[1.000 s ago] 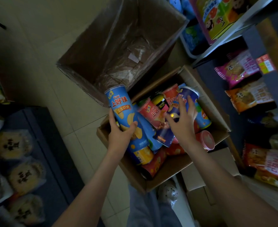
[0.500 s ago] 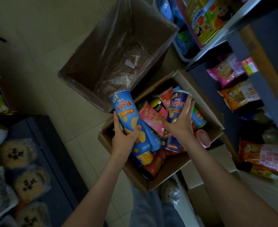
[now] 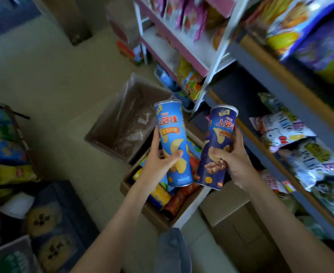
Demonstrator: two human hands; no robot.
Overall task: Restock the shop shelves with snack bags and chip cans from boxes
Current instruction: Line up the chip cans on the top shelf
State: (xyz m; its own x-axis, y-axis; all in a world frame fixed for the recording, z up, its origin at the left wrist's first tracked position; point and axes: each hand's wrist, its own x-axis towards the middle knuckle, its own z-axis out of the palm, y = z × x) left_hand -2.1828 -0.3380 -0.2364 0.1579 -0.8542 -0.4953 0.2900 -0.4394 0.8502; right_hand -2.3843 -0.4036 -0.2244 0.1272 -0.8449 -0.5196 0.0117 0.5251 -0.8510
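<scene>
My left hand (image 3: 158, 162) grips a light blue chip can (image 3: 173, 138), held nearly upright above the cardboard box of cans (image 3: 152, 211). My right hand (image 3: 235, 160) grips a dark blue chip can (image 3: 217, 140), tilted a little to the right, close beside the first. Both cans are lifted clear of the box. Several more cans (image 3: 168, 200) in red, yellow and blue lie in the box beneath my hands. The shop shelves (image 3: 270, 81) with snack bags (image 3: 286, 133) run along the right.
An open brown box lined with plastic (image 3: 126, 123) stands on the tiled floor behind the can box. A closed carton (image 3: 235, 219) sits under my right forearm. A pink-edged rack (image 3: 174, 38) of bags stands at the back. Packaged goods (image 3: 44, 219) fill low shelves at left.
My right hand closed round the dark blue can and lifted it out of the box. My left hand raised its light blue can too. The view tilted up toward the shelves.
</scene>
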